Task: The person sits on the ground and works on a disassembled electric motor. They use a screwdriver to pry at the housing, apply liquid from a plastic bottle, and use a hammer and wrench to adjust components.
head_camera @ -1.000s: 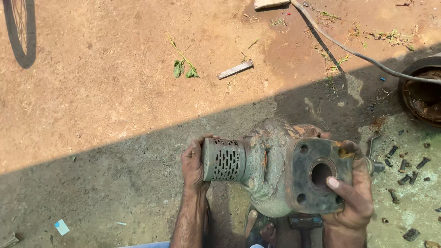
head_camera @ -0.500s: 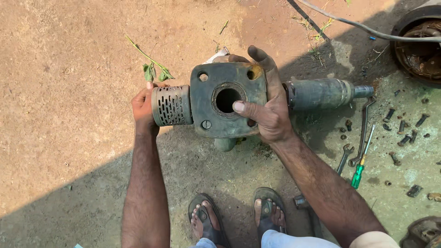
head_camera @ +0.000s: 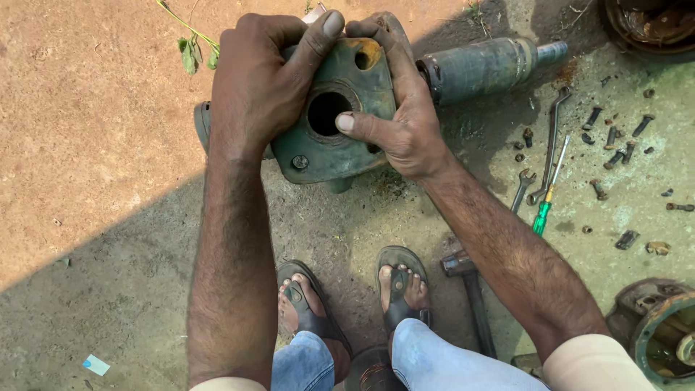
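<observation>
A heavy green cast-metal housing [head_camera: 329,145] with a square flange, a round centre hole and rusty corner holes stands on the dirt in front of me. My left hand [head_camera: 257,83] grips its left and top side, thumb across the upper edge. My right hand [head_camera: 398,108] holds the right side, thumb lying beside the centre hole. A perforated cylindrical end [head_camera: 203,123] sticks out behind my left hand, mostly hidden.
A green cylindrical shaft part [head_camera: 481,65] lies right of the housing. Spanners [head_camera: 546,145], a green-handled screwdriver [head_camera: 546,199] and several loose bolts [head_camera: 615,137] are scattered at right. A hammer [head_camera: 470,297] lies by my sandalled feet [head_camera: 355,297]. Rusty round parts sit at the right corners.
My left hand has moved from the perforated end onto the flange. Both hands now grip the housing, which appears closer and larger as the view shifted down.
</observation>
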